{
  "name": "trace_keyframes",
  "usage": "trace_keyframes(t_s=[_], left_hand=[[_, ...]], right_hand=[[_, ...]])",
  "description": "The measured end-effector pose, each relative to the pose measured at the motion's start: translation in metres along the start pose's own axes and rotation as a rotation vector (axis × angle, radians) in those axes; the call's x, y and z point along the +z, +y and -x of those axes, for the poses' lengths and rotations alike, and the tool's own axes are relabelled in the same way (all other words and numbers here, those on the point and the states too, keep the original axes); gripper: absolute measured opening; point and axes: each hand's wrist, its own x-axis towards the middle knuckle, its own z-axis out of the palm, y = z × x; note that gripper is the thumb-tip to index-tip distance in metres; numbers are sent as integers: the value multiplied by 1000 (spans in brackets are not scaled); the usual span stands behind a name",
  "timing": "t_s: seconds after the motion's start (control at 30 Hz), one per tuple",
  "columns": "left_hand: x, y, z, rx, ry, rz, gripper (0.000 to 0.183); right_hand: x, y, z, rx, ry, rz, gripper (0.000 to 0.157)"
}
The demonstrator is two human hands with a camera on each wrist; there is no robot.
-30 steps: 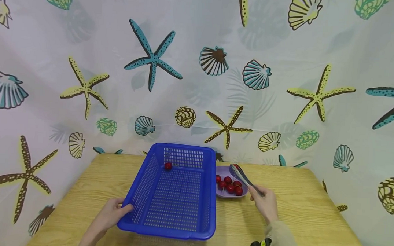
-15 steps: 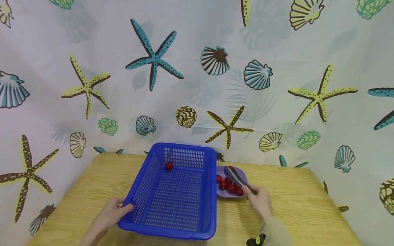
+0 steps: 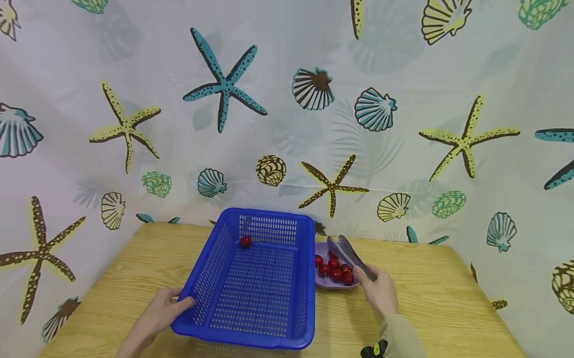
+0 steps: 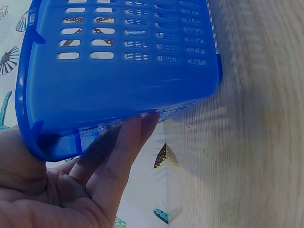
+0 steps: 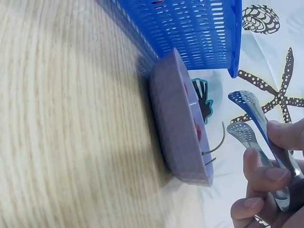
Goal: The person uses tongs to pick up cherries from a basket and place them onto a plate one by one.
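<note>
My left hand [image 3: 163, 310] grips the near left corner of a blue plastic basket [image 3: 243, 338], thumb over the rim and fingers along its outside in the left wrist view. One red cherry [image 3: 245, 242] lies inside at the far left. My right hand [image 3: 380, 294] holds metal tongs [image 5: 259, 118] with perforated tips. The tips stand apart with nothing between them, above a small lilac bowl [image 5: 173, 118]. Several red cherries [image 3: 336, 275] lie in the bowl, some with stems showing above its rim in the right wrist view.
Bowl and basket stand close side by side on a light wooden table [image 3: 435, 308]. A white curtain [image 3: 289, 136] with starfish and shells hangs behind and at both sides. A black device [image 3: 373, 354] sits by the right sleeve [image 3: 404, 347].
The tongs have moved slightly left over the bowl and their tips have spread. The cherry earlier between the tips now lies at the bowl's far side. My left hand stays on the basket.
</note>
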Motion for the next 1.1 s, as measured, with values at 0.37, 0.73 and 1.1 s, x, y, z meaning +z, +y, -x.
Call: trace_keyframes(t_s=[0.37,0.73,1.1], left_hand=[[0,1,0,-7,10,-8,48],[0,1,1,-7,9,-2,48],[0,1,0,-11,6,-6,49]], right_hand=[[-2,-25,0,-71,24,-66,46],[3,-54,-4,-155,11,-13,43],[13,-87,-15,-271,-81,91,39]])
